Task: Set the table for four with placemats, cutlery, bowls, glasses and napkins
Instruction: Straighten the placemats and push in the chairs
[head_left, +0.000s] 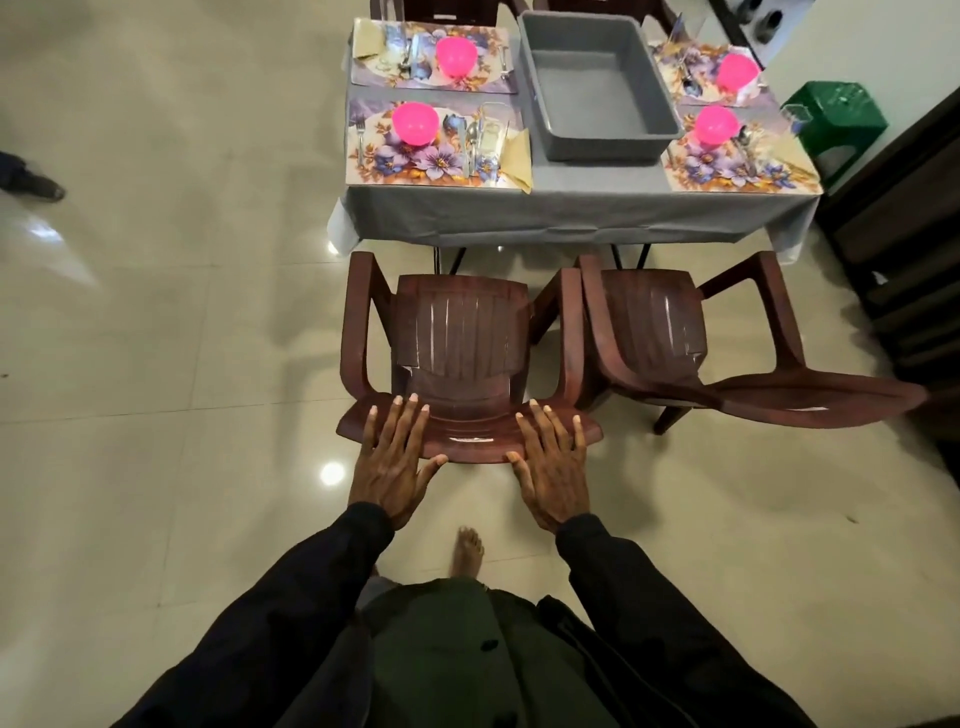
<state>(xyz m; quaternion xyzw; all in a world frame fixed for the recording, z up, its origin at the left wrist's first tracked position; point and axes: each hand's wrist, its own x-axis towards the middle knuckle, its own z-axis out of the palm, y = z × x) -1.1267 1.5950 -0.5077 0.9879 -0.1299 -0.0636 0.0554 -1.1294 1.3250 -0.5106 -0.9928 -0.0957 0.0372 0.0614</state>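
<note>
Hands: left hand (390, 467), right hand (553, 467) spread flat on chair (462, 338) back; holding nothing
Settings: four mats (415, 166) with bowls (414, 122) on surface (571, 202), beyond chair
Push: likely best with even pressure; slide straight; mind second chair (649, 322)

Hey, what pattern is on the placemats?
A floral print: purple-blue flowers with orange-gold leaves, clearest on the near-left placemat in the head view.

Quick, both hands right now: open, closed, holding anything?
Left hand: open, fingers straight, resting flat on the chair back.
Right hand: open, fingers straight, flat on the same chair back.
</note>
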